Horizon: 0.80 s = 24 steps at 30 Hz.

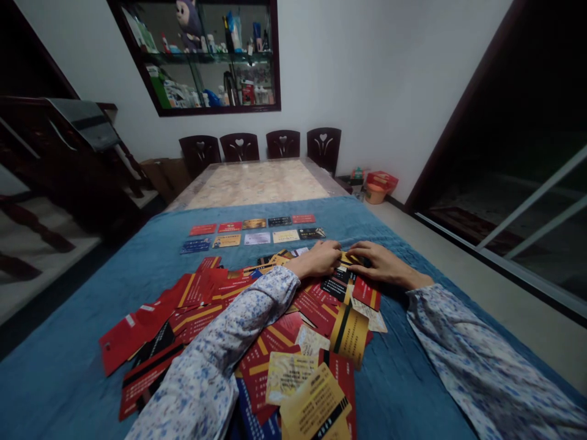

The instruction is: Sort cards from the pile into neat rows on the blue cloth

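Note:
My left hand point(317, 259) reaches over the far right part of a heap of plastic cards point(220, 287), palm down, fingers curled and closed. What its fingertips hold is hidden. Close beside it, my right hand point(378, 263) has its thumb and fingers around the edge of a gold card point(350, 259). Below the hands lie a black card point(334, 287), a red card point(367, 294) and a bent gold card point(349, 336). Beyond the heap, several cards lie face up in two rows, among them a white card point(285, 236) and a blue card point(195, 245).
A blue cloth point(110, 287) covers the near part of the long table point(257, 180). Dark chairs point(283, 145) stand at its far end. An orange bucket point(376, 192) is on the floor at right. Stair railings are at left, and a wall shelf point(206, 58) holds bottles.

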### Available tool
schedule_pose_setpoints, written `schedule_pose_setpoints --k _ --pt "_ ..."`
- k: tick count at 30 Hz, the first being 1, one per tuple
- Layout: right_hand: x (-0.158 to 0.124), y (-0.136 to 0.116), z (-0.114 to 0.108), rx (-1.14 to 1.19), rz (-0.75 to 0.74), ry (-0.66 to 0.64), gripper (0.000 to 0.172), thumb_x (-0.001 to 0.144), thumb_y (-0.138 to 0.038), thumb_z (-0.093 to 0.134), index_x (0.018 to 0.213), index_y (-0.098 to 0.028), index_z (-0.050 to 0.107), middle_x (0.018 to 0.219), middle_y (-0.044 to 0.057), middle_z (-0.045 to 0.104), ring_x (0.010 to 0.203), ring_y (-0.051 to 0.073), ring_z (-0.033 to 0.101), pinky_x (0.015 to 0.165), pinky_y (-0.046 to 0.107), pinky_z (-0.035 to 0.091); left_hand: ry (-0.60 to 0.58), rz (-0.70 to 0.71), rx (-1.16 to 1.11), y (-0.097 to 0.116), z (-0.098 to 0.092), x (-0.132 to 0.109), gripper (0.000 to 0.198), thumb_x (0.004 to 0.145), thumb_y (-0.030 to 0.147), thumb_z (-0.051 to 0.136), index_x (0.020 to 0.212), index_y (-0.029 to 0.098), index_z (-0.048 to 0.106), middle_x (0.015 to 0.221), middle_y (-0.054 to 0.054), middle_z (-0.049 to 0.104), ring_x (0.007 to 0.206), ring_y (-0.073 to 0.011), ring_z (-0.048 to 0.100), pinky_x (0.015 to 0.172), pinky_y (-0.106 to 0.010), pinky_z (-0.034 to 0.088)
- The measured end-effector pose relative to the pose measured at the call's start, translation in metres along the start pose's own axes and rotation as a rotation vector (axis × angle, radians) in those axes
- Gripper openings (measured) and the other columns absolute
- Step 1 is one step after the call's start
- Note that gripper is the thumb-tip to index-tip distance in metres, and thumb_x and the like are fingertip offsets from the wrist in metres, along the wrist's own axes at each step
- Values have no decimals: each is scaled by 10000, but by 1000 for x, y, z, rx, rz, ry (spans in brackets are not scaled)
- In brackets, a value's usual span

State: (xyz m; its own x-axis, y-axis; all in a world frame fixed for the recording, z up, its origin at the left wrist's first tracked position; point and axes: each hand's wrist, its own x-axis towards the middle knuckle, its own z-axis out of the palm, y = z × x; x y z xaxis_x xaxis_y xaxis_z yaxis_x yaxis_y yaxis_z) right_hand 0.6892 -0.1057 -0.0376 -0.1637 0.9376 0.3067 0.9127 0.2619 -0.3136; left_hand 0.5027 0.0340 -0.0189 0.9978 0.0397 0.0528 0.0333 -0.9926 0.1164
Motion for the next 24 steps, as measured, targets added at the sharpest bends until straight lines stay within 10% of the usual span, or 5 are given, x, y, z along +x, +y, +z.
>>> schedule_pose_setpoints --k 24 --pt "-1 -3 -4 15 -8 -18 308 942 -362 582 1147 -191 736 1139 135 721 1041 268 682 943 436 558 32 45 7 -3 -6 1 255 992 220 506 991 138 748 1039 -127 734 908 -207 692 813 -284 511"
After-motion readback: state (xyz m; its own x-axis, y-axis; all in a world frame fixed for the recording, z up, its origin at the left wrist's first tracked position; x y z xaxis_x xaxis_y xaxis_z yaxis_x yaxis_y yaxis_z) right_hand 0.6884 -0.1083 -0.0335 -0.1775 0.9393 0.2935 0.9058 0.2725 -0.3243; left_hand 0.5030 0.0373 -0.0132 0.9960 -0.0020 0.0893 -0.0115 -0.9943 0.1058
